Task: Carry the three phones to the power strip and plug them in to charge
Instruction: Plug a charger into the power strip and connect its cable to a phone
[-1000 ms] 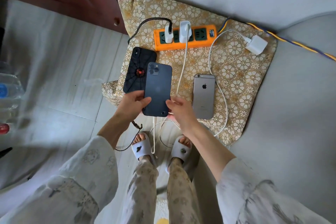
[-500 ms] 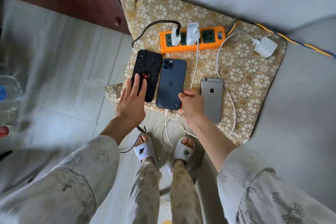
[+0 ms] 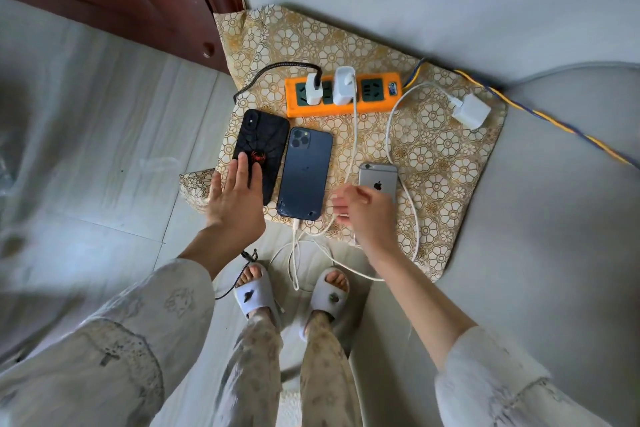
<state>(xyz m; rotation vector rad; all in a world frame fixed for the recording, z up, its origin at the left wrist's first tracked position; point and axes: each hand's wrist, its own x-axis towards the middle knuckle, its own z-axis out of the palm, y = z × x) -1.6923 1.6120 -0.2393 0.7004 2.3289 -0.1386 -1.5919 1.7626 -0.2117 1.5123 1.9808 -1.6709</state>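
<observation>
Three phones lie face down on a gold floral cloth (image 3: 443,149). The black spider-case phone (image 3: 263,139) is at the left, the dark blue phone (image 3: 306,173) lies beside it with a white cable in its bottom port, and the silver phone (image 3: 379,175) is at the right. An orange power strip (image 3: 346,107) behind them carries two white chargers. A third white charger (image 3: 471,111) lies loose on the cloth. My left hand (image 3: 235,201) rests flat with straight fingers on the black phone's lower end. My right hand (image 3: 367,211) hovers over the silver phone's lower half, fingers loosely curled, holding nothing.
White cables (image 3: 311,253) loop off the cloth's front edge toward my slippered feet (image 3: 256,295). A black cable (image 3: 266,71) runs left from the strip. A dark red wooden cabinet (image 3: 131,0) stands at the back left. A yellow-blue cord (image 3: 554,125) trails right.
The blue phone was set down beside the black one and both hands let go. My left hand moved onto the black phone; my right hand drew away toward the silver phone.
</observation>
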